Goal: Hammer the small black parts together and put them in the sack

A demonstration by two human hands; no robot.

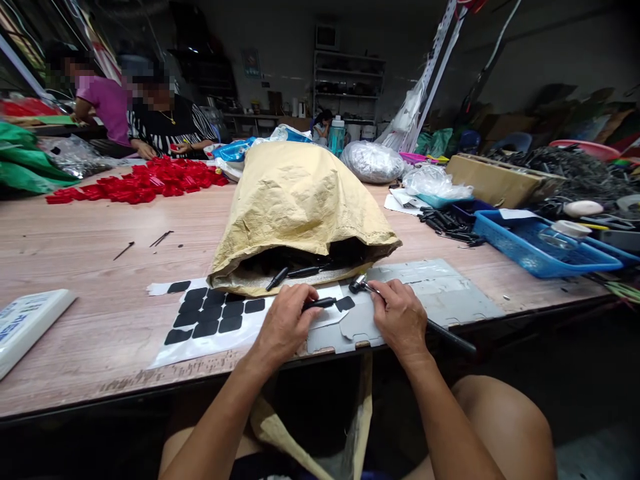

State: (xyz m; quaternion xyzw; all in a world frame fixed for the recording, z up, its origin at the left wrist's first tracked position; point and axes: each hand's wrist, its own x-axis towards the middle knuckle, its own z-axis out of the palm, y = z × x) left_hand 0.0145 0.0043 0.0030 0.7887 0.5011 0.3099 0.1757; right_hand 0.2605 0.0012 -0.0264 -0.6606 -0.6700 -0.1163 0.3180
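Note:
My left hand (287,320) is closed on a slim black plastic piece (320,303), holding it flat on a grey metal plate (440,293) near the table's front edge. My right hand (397,313) grips a small hammer (359,285) whose metal head sits just right of the black piece. Its dark handle runs out behind my wrist. Right behind my hands, a tan paper sack (300,207) lies on its side, open toward me, with more black pieces (295,272) spilling out. A white sheet of black square pads (210,317) lies left of my left hand.
Two other people sit at the far left by a pile of red parts (145,183). A blue tray (540,243) and loose black parts (447,223) lie to the right, with a cardboard box (495,180) behind. A white box (25,327) lies at the near left.

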